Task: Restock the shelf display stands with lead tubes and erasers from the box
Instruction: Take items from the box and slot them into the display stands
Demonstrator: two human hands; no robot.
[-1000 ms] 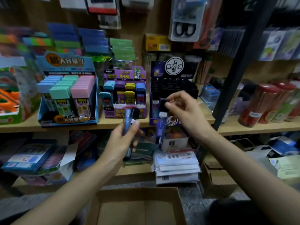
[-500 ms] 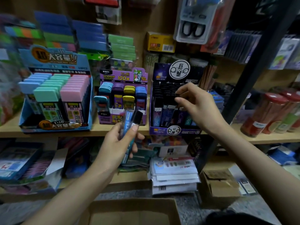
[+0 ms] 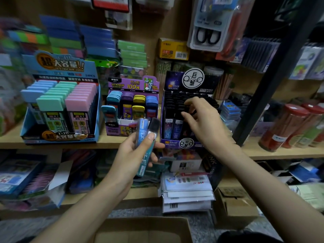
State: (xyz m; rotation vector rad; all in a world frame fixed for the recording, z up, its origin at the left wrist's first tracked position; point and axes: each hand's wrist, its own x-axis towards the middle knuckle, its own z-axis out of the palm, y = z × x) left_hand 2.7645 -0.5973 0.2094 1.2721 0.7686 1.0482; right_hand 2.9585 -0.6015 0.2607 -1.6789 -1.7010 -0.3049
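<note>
Gone from the right hand (image 3: 203,125) was the black-capped lead tube it had carried a second earlier in front of the shelf (image 3: 108,143); the hand had travelled on to the dark display stand (image 3: 173,81) and hung over its rows of black caps, fingers (image 3: 190,102) loosely curved and thumb apart, with nothing visible between them. Whether the fingertips touched the caps could not be told. Two tubes in the stand's front row (image 3: 172,128) showed their pale labels just left of the thumb. The left hand (image 3: 133,156) had stayed raised in front of the shelf edge and kept its grip on two lead tubes (image 3: 141,128), a blue one and a teal one with a black cap, the thumb pressed across both and the tubes tilted slightly to the right. They stood before the purple display stand (image 3: 133,85), which held blue, purple and yellow cases, and just left of the dark stand. Further left on the same shelf sat a blue display stand (image 3: 59,67) filled with blue, green and pink-topped packs. The view had drawn closer to the shelf than a second before, so less of the open cardboard box (image 3: 143,228) showed at the bottom edge, below both forearms. A pack of scissors (image 3: 208,35) hung above the dark stand, and red-lidded jars (image 3: 287,127) stood at the right end of the shelf.
</note>
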